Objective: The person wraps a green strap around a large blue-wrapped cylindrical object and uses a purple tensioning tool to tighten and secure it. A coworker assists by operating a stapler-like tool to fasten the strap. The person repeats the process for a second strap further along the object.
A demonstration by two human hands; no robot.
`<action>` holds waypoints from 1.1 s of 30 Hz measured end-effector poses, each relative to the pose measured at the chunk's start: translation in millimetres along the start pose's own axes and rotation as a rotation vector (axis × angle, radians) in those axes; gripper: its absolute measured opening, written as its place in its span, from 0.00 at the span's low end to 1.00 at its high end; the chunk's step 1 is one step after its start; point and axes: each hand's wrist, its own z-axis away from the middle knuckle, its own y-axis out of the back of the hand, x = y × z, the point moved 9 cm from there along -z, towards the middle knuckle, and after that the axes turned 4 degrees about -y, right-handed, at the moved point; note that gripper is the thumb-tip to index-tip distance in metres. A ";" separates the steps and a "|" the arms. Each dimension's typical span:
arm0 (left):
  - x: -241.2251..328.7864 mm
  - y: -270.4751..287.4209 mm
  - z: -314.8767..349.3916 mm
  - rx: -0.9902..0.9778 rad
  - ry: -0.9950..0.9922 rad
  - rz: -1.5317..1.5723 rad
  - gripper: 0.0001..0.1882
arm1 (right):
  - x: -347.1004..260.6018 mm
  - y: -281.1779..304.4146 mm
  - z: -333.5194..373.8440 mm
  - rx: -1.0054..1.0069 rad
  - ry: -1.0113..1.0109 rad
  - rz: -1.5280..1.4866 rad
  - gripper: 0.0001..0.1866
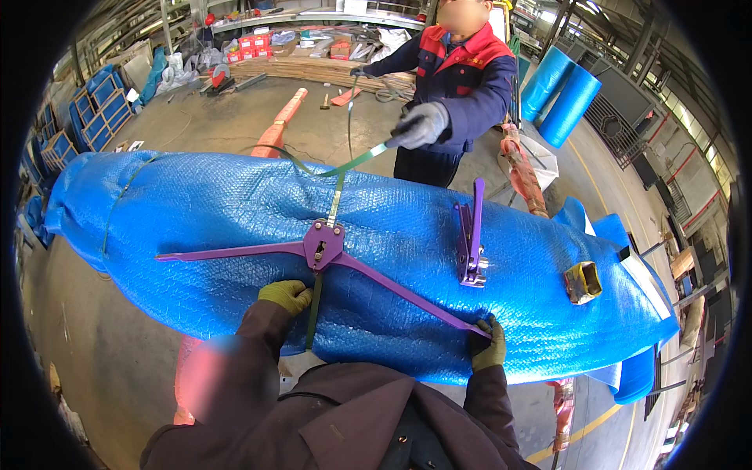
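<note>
A left-end strap (125, 186) rings the blue bundle (399, 235); the middle strap (335, 205) seems unfinished; right hand (491, 348) grips purple tool (323, 244), left hand (287, 296) hold unclear.

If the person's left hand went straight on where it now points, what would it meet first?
Most likely the green strap, just to the right of the left hand; whether they already touch is unclear.

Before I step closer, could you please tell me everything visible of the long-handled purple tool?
The long-handled purple tool looks like painted metal: a chunky, bolted head with two long, tapering handles spread wide. It lies across the blue wrapping, its head on the green strap. One handle points left, untouched; the other slants rightward and nearer, its end in the right grip.
</note>
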 end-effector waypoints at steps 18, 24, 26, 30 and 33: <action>13.9 15.1 7.3 0.000 0.042 0.034 0.20 | -2.1 2.4 -2.3 0.043 -0.005 0.050 0.26; 23.0 22.4 18.7 0.002 0.079 0.102 0.20 | -2.0 -5.1 3.9 0.061 -0.027 0.019 0.25; 20.2 20.6 18.3 -0.011 0.088 0.115 0.20 | -2.4 -3.8 6.1 0.074 -0.010 0.030 0.25; 16.5 18.5 14.2 -0.027 0.040 0.072 0.21 | -4.2 -2.5 6.2 0.078 0.031 0.013 0.26; 14.0 17.6 15.6 0.005 0.013 0.082 0.21 | -3.6 -3.8 6.7 0.066 0.031 0.003 0.27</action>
